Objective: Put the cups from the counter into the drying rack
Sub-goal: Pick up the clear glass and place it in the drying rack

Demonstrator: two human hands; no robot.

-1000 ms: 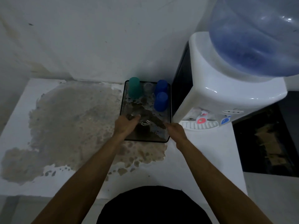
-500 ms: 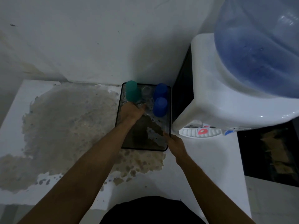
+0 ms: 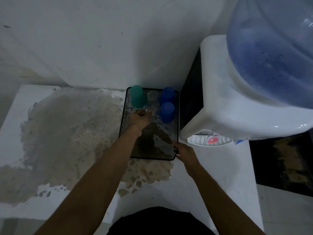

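Note:
A black mesh drying rack sits on the white counter against the wall. In its far part stand a green cup, a clear glass and two blue cups, all upside down. My left hand reaches into the rack's middle and is closed around a clear glass cup, set down between the green cup and the nearer blue cup. My right hand grips the rack's near right corner.
A white water dispenser with a big blue bottle stands right beside the rack. The counter has a large worn brownish patch. A white wall rises behind. A dark surface lies at the far right.
My left hand carried the clear glass cup from the rack's near part to its middle, next to the other cups. My right hand stayed at the rack's near right corner.

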